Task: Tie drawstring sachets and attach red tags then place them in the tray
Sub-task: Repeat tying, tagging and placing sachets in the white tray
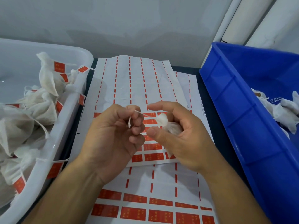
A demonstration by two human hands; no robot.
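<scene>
Your right hand (pixel 176 135) cups a small white sachet (pixel 168 125) in its curled fingers, with the gathered neck of the bag poking out toward the left between thumb and forefinger. Your left hand (pixel 116 136) sits just beside it, fingers curled, pinching the drawstring (pixel 142 114), which runs taut from the sachet's neck across the short gap to your left fingertips; its loose end hangs down in front of your left fingers. Both hands hover over the sticker sheets (pixel 134 81), where most rows are peeled down to red dashes and whole red tags (pixel 134 213) remain in the rows near you and under your hands. To your left stands the white tray (pixel 71 101), touching the sheets' edge and heaped with tied sachets that carry red tags, a few tags hanging over its rim. To your right is the blue bin (pixel 234 101), well apart from your right hand, with untagged white sachets lying in its far right part.
</scene>
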